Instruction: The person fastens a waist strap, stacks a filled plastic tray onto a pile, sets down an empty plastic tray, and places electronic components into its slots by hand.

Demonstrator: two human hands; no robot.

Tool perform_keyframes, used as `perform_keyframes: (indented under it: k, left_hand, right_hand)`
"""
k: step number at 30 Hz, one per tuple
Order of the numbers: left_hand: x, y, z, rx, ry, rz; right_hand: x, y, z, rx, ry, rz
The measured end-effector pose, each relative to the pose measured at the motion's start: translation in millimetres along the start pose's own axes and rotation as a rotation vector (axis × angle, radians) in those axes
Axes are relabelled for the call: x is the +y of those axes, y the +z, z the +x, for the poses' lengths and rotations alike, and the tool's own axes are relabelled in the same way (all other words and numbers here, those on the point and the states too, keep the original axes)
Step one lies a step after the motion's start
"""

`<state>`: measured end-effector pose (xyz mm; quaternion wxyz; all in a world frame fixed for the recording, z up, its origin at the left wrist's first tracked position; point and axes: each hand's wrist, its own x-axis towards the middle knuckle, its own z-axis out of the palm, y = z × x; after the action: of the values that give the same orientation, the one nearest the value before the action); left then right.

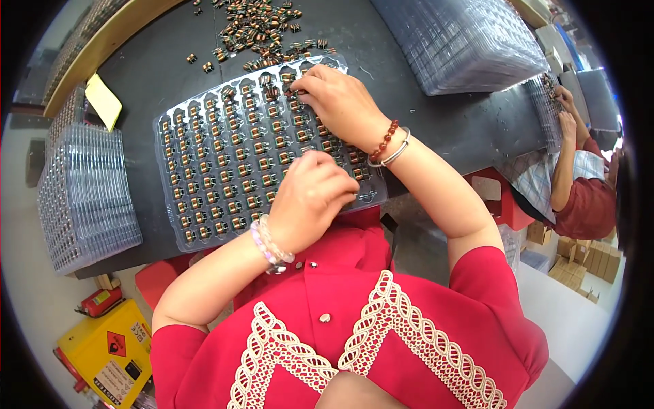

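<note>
Dark grey worktable, broad, running across the upper half of the view. Stacked clear blister trays at upper right and at far left, both well apart from the hands. Between them, one clear plastic compartment tray, lying flat at the table's near edge, most pockets filled with small coil components. Loose heap of the same copper-and-black coils just beyond the tray's far edge. Yellow note pad left of the tray. Further right along the table, another person's hands over a similar tray.

Right hand, red bead bracelet and silver bangle at the wrist, resting on the tray's upper right corner, fingers curled down, tips pinched at a pocket; whether a coil sits between them cannot be told. Left hand, pale bead bracelet at the wrist, over the tray's near right edge, fingers folded in a loose fist; anything held there hidden from view.
</note>
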<state>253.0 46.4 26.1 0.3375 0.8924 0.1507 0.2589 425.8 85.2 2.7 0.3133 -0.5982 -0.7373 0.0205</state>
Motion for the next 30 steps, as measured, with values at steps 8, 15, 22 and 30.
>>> perform_keyframes:
  k: [8,15,22,30]
  left_hand:
    - [9,8,-22,0.003,0.014,0.196]
    - [5,-18,-4,0.027,-0.02,0.272]
    - [-40,-59,8,0.218,-0.135,0.414]
    - [-104,-61,33,0.3,-0.279,0.5]
  right_hand:
    - [-29,-58,-67,-0.016,-0.009,0.184]
    - [-48,-79,-122,-0.027,-0.262,-0.078]
    - [-48,-80,-131,-0.072,-0.229,-0.081]
    - [-53,-75,-125,-0.089,-0.094,0.034]
